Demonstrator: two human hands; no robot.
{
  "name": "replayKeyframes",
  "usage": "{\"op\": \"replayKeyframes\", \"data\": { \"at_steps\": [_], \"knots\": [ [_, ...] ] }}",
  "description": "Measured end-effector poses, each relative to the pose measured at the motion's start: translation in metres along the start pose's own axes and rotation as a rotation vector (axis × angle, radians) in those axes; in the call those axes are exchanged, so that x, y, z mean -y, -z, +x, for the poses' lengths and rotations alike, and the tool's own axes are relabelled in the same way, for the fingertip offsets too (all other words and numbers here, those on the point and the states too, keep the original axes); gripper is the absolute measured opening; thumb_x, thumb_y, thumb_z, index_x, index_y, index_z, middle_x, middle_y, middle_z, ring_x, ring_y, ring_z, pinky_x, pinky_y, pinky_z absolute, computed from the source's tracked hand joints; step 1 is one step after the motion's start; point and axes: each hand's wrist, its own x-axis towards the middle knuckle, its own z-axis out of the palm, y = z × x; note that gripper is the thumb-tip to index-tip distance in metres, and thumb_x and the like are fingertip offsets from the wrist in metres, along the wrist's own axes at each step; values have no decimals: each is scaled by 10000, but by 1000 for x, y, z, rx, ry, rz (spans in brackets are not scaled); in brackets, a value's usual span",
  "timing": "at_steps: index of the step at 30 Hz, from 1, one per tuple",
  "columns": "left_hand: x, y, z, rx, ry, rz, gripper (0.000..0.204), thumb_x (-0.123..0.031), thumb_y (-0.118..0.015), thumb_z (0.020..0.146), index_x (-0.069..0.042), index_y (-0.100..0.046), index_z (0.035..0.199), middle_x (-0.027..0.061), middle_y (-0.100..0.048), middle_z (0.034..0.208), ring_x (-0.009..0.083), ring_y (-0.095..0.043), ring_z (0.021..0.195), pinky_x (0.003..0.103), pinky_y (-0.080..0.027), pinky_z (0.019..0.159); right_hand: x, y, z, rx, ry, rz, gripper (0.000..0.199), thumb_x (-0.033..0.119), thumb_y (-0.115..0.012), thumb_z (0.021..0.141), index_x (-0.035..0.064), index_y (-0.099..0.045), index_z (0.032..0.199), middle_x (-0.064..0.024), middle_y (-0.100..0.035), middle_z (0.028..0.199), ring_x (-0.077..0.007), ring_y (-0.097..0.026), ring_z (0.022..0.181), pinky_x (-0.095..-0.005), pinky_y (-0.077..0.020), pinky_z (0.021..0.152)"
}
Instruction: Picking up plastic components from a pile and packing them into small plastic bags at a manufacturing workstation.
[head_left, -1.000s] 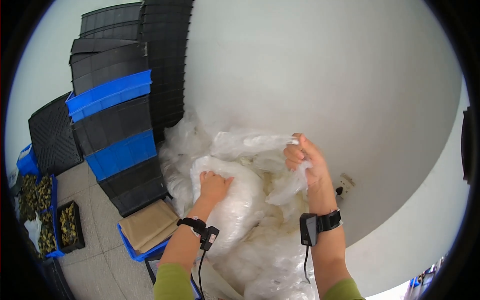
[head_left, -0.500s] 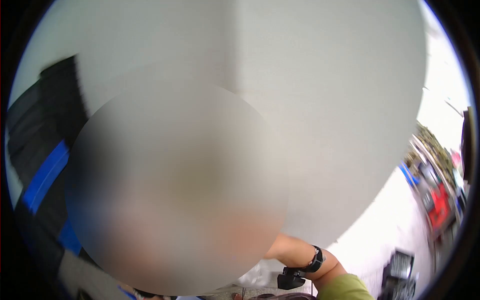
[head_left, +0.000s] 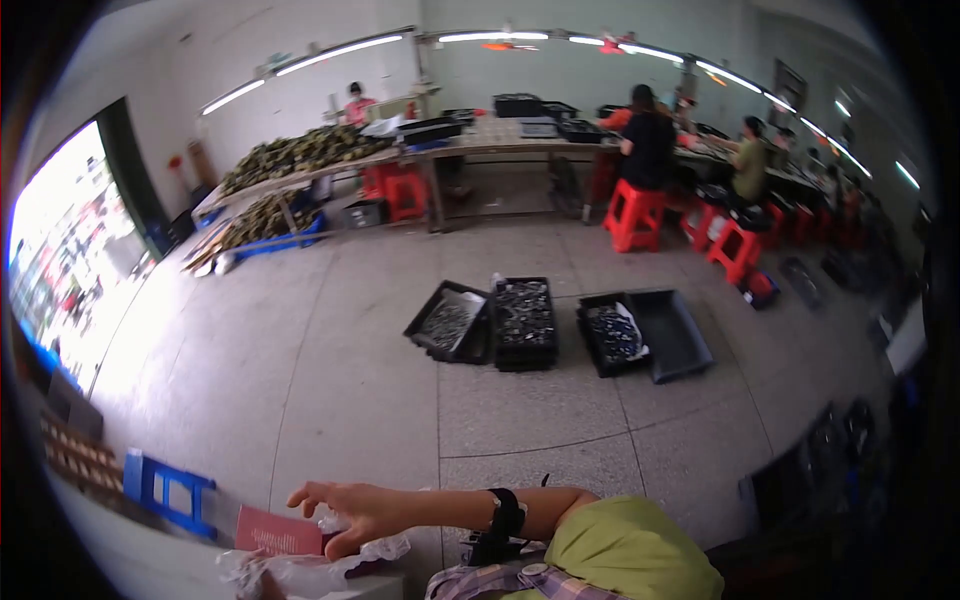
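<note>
My right hand reaches leftward from the lower right, with a black strap on the wrist and a yellow-green sleeve on the arm. Its fingers are apart and bent, and nothing shows between them. Just below and beside the fingers is a flat dark-red box with pale print, partly inside a crinkled clear plastic bag. At the lower edge only a small part of my left hand shows, with the plastic gathered against it; most of its fingers are hidden.
A blue stool stands at the left near a pale surface. Black trays of small parts lie on the floor ahead. Farther back are a long worktable, heaped brownish material, red stools and several seated people.
The view has swung from a close pale wall to the wide workroom. My right arm now stretches across the lower edge, and the box and bag have come into sight.
</note>
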Motion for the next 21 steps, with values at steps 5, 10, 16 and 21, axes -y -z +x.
{"op": "replayKeyframes", "data": {
  "at_steps": [5,10,16,21],
  "knots": [
    [-11,-212,34,378,75,-529,136,-5,-552,816,46,-607,929,66,-620,824,123,-565,731,253,-448,646,0,104,-59,-265,-296,-136,630,394,-718,714,74,-443,1182,-141,-600,834,-231,-583,723,-324,-428,670],
    [-86,-360,66,757,11,-714,102,42,-499,784,0,-584,824,-45,-447,567,21,-366,485,185,-234,423,-37,217,-154,-945,-193,-472,232,250,-641,808,35,-585,876,-85,-578,715,-140,-541,671,-300,-415,605],
    [-153,-539,55,1346,-83,-661,61,-42,-647,776,11,-631,751,-38,-539,615,29,-471,594,203,-364,498,-52,282,-299,-1515,-431,66,202,262,-651,808,67,-618,846,12,-567,735,-44,-478,669,-215,-378,567],
    [-257,-620,-10,1725,-362,-637,277,-229,-654,816,18,-607,699,-10,-441,523,36,-378,541,248,-323,457,-38,265,-422,-2000,-327,361,243,265,-670,777,49,-605,869,-12,-571,735,-95,-521,674,-235,-405,590]
  ]
}}
